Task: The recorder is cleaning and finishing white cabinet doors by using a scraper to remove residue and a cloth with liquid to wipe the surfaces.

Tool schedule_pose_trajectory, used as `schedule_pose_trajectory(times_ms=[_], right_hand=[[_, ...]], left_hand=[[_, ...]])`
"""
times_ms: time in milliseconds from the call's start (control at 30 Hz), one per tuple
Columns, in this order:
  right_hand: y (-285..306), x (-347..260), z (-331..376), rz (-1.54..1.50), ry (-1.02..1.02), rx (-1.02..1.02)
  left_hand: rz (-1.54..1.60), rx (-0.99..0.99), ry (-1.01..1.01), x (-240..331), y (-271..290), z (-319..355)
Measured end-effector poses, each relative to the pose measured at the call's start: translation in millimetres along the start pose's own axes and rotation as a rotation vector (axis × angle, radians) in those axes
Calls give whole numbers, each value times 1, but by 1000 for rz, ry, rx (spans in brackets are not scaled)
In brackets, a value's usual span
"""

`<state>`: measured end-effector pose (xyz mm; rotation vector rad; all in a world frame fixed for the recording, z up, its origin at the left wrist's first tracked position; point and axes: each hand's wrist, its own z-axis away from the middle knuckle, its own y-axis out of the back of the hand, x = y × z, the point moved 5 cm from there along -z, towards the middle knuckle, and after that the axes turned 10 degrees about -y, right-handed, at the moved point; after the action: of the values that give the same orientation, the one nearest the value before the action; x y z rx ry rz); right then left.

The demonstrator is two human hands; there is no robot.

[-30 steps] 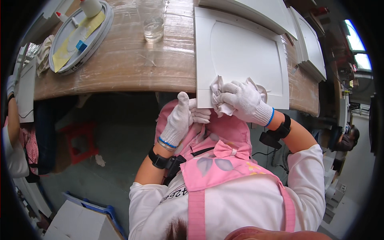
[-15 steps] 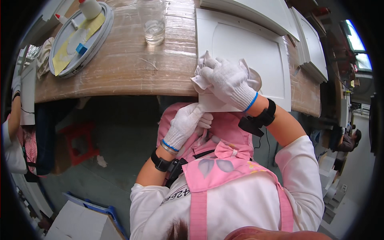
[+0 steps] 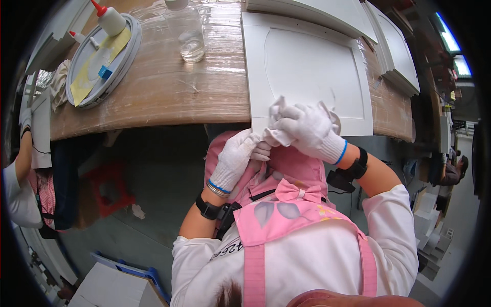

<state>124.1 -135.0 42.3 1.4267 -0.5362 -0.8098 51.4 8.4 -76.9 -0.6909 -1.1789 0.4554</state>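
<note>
A white panel with a recessed centre, like a cabinet door (image 3: 312, 61), lies on the wrapped table with its near edge toward me. My right hand (image 3: 313, 134), in a white knit glove, is closed on a bunched white cloth (image 3: 279, 135) at the panel's near edge. Close by, my left hand (image 3: 236, 157), gloved too, pinches the panel's near left corner, its fingers curled under the edge. Part of the cloth reaches almost to the left fingertips; whether they touch it is hard to tell.
A clear bottle (image 3: 185, 36) with some liquid stands left of the panel. Farther left, a round grey lid (image 3: 134, 51) carries a red-tipped white bottle (image 3: 111, 21) and a blue block (image 3: 105, 72). More white panels (image 3: 396, 48) are stacked right. A co-worker's arm (image 3: 21, 146) shows far left.
My right hand has drawn the cloth nearer to me, from the panel's face to its near edge. My left hand keeps its place at the corner. The view has shifted slightly.
</note>
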Motion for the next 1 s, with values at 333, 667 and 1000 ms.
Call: schedule_pose_trajectory(times_ms=[333,667,1000], right_hand=[[-27,-16,4,118,137,244],[5,103,65,-56,-395,349],[-13,117,67,-110,-405,333]], left_hand=[[-172,29,-20,6,4,2],[-1478,243,-507,113,-38,-31],[-2411,-148,-539,111,-75,-51]])
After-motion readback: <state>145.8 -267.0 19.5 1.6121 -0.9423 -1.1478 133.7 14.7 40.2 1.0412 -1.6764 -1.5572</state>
